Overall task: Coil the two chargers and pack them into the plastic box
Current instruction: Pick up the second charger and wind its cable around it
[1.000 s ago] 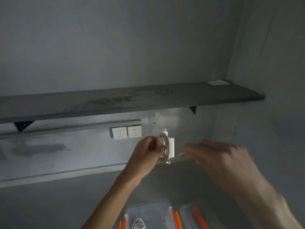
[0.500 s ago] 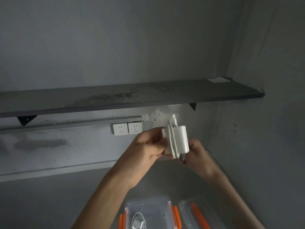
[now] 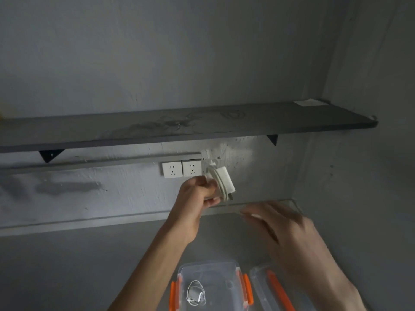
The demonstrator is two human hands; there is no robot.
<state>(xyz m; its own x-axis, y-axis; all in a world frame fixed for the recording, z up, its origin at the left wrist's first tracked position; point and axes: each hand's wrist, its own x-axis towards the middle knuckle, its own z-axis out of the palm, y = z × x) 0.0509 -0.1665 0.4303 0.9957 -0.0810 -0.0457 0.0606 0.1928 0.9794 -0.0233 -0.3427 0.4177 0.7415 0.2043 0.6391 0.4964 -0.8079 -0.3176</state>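
My left hand (image 3: 197, 194) holds a white charger (image 3: 222, 182) up in front of the wall, with its white cable wound several times around the brick and the plug prongs pointing down. My right hand (image 3: 285, 227) is blurred, out to the right and lower than the charger; a thin blurred stretch of cable seems to run from the charger toward it. Below, a clear plastic box (image 3: 229, 272) with orange clips stands open, and a second coiled charger (image 3: 195, 294) lies inside it.
The box's clear lid (image 3: 271, 288) with an orange clip lies to the right of the box. Two white wall sockets (image 3: 181, 169) sit under a dark shelf (image 3: 179, 129). A side wall closes the space on the right.
My right hand has left the charger and swung out to the lower right. The left hand has kept the wrapped charger, which is tilted a bit more.
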